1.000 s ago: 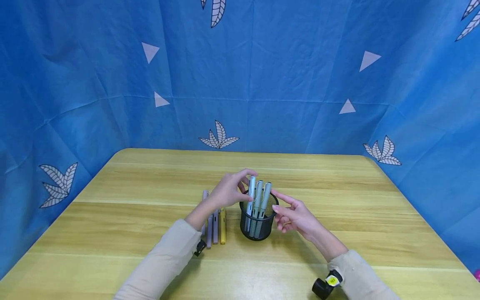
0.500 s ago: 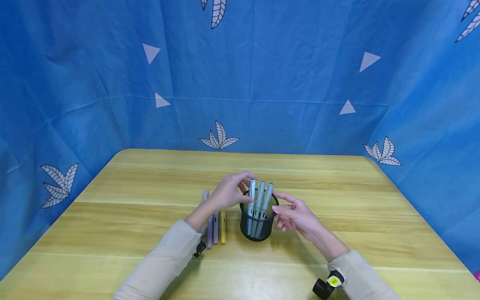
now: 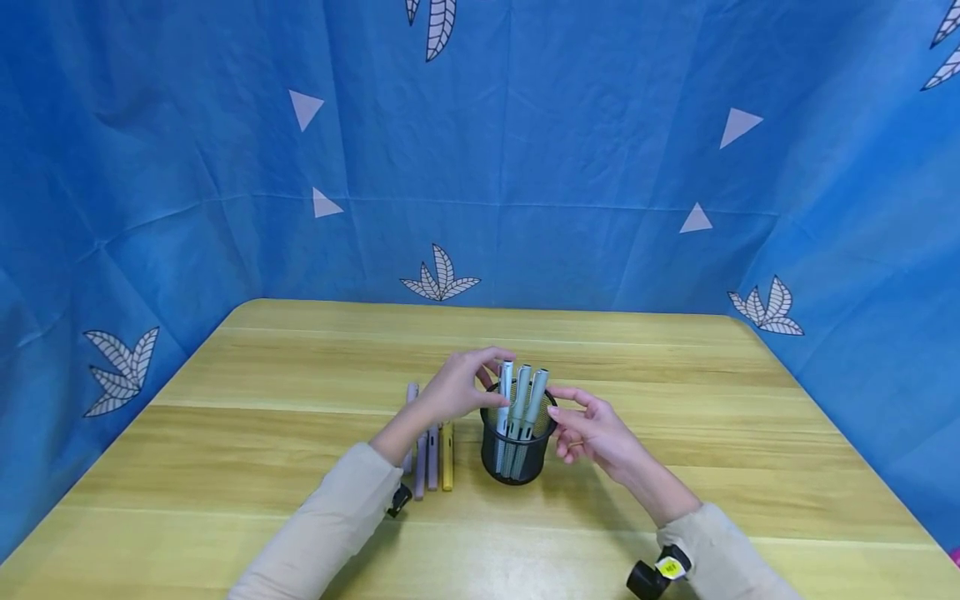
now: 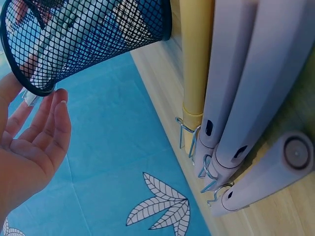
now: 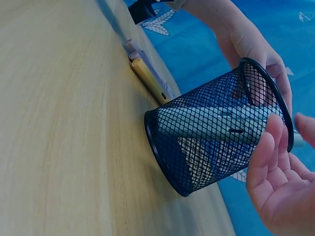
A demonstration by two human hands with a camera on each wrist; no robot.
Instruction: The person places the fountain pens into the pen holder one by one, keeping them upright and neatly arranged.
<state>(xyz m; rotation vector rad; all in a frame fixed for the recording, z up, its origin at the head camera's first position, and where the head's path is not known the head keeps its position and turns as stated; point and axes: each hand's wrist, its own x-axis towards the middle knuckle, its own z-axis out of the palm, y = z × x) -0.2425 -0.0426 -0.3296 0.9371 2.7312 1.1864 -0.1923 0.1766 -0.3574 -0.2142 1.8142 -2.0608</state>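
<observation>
A black mesh pen holder stands upright on the table with three capped pens inside, one light blue pen and two grey-green pens. My left hand reaches over its left rim, thumb and fingers about the light blue pen near its cap. In the left wrist view that pen's end shows between thumb and fingers. On the opposite side, my right hand holds the rim. The right wrist view shows its fingers against the mesh, with the thumb across the rim.
Left of the holder, partly under my left forearm, lie a yellow pen and three lavender pens, side by side on the wooden table. A blue curtain with leaf prints hangs behind the table's far edge.
The light blue pen has sunk slightly into the holder, and my left hand has lowered with it. The grey-green pens lean a little more to the right. My right hand stays at the rim.
</observation>
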